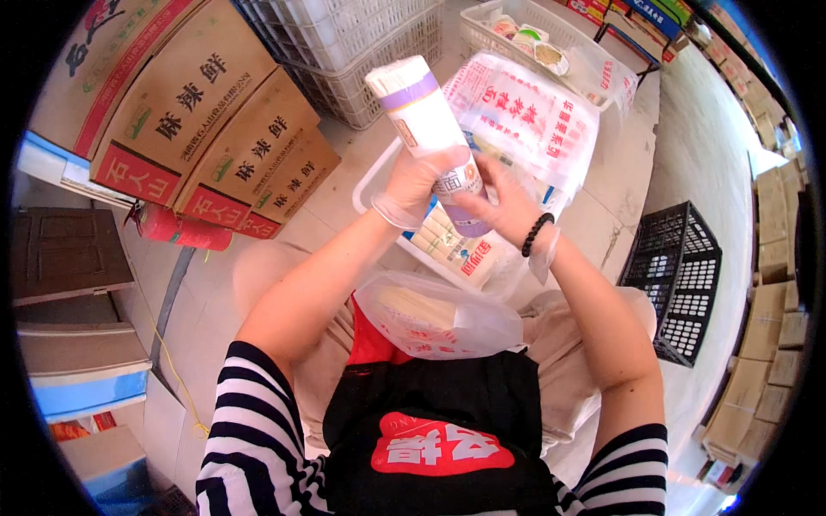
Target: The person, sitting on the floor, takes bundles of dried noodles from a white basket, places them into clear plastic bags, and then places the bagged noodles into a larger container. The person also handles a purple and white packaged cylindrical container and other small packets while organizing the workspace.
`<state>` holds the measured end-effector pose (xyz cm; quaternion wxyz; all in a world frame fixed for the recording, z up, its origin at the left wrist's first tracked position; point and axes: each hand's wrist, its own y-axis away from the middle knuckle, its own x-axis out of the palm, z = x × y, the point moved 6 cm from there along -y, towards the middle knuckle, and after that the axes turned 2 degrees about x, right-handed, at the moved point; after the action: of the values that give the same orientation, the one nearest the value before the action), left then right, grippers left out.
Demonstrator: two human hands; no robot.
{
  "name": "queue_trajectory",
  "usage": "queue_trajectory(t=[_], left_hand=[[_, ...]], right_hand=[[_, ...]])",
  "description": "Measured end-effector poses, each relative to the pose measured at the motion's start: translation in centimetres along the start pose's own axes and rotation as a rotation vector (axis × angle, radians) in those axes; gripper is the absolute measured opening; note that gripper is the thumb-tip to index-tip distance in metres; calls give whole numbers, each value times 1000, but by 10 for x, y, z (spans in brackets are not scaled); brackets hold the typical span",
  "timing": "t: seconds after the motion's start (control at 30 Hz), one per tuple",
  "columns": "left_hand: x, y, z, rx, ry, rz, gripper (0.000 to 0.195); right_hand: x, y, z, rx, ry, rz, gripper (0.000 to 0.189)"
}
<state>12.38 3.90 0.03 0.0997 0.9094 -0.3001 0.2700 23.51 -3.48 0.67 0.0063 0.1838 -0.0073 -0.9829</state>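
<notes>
Both my hands, in thin clear gloves, hold a paper-wrapped roll of dried noodles (423,122) with purple bands, tilted in front of me. My left hand (419,180) wraps around its middle; my right hand (513,200) grips its lower part from the other side. Under them stands a white plastic basket (371,174) holding packs of noodles (445,242). A printed white plastic bag (535,116) lies over the basket's far part. On my lap rests an open plastic bag (477,329) with pale noodle sticks inside.
Stacked cardboard cartons (206,116) and a red cylinder (187,229) are at the left. White crates (361,84) stand beyond, with another white basket (523,13) of packaged items at the back. A black plastic crate (677,277) sits at the right, near more cartons (761,322).
</notes>
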Motion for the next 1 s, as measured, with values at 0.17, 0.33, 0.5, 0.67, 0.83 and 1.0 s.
queue_trajectory(t=[0.17,0.33,0.5,0.67,0.83,1.0], left_hand=[[8,9,7,-9,-56,19,33],[13,15,16,57,-127,-23,42],[15,8,25,51,-116,-30,47],[1,9,34,-34,-145,-53,41],[8,11,36,-142,-73,-23,40],[12,17,37,-190,-193,-65,35]], right_hand=[[-30,-10,34,-138,29,-350,62],[-22,-12,53,-127,245,-397,39],[-21,-19,43,-152,235,-340,24],[-26,-25,25,-85,39,-301,19],[-35,-32,5,-88,-156,-298,17],[-51,-18,35,36,512,-346,26]])
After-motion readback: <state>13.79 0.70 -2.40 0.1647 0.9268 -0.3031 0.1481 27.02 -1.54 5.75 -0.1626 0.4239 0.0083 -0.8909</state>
